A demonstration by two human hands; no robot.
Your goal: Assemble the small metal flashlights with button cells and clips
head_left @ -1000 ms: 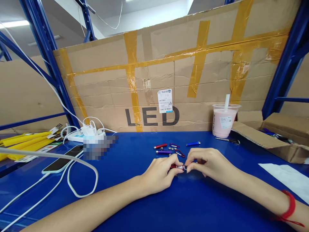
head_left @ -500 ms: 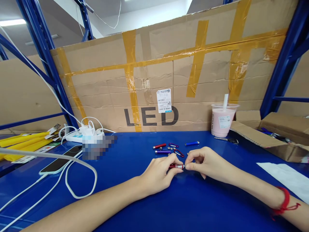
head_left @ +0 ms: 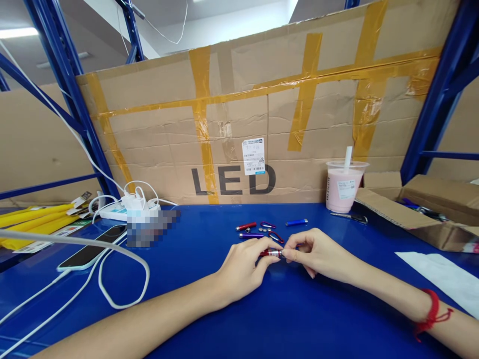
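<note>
Between thumb and fingers, my left hand [head_left: 245,267] grips a small red flashlight [head_left: 272,253] with a pale label, held roughly level above the blue table. My right hand [head_left: 314,252] pinches the silver tip at its right end; my fingertips hide most of that tip. Just beyond the hands lie a red tube [head_left: 246,227], a purple tube [head_left: 251,236] and a blue tube [head_left: 296,222]. Among them are a dark red carabiner [head_left: 276,237], a second small carabiner [head_left: 268,225] and several tiny round silver pieces.
At the back right stands a cup of pink drink [head_left: 345,187], with a folding knife [head_left: 349,217] before it. An open cardboard box [head_left: 430,219] and white paper [head_left: 441,281] are on the right. Leftward lie a phone [head_left: 93,247], looping white cables and a power strip [head_left: 112,211].
Both hands and the red flashlight have shifted slightly left, along with a small shift of the whole view. My right fingers are now closer against the flashlight's end.
</note>
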